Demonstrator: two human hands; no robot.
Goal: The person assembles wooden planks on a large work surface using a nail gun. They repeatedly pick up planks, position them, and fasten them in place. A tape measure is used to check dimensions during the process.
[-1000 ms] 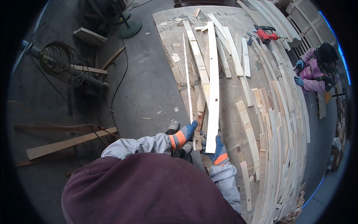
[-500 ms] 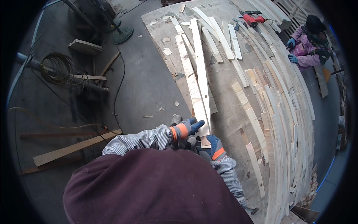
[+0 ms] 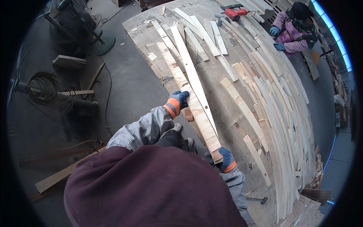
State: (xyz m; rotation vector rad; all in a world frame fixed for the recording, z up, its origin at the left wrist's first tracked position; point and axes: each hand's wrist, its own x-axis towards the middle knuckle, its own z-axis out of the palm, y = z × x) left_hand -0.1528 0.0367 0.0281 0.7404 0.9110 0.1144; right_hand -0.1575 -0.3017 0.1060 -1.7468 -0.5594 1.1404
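A long pale wooden board [image 3: 198, 115] with knots and cross joints lies slanted over the table's left edge. Around its left edge, partway up, my left hand [image 3: 180, 100] is closed, in a blue and orange glove. My right hand [image 3: 227, 159], gloved alike, grips the near end of the same board, some of its fingers hidden underneath. Just right of this board rests a second, smoother strip [image 3: 191, 72] with dark knots, its near end close to my right hand. A small reddish wood block [image 3: 188, 115] shows beside the board, below my left hand.
Many wooden strips [image 3: 281, 113] cover the right side of the worktable [image 3: 223, 125]. A red tool [image 3: 235, 15] lies at the far end, a hammer [image 3: 261, 200] near my right forearm. Across the table works another person [image 3: 293, 32]. A coiled cable [image 3: 45, 89] is at left.
My left hand has moved away from the near end, farther up the board, and now grips its edge. My right hand stays at the near end. The whole view has shifted somewhat.
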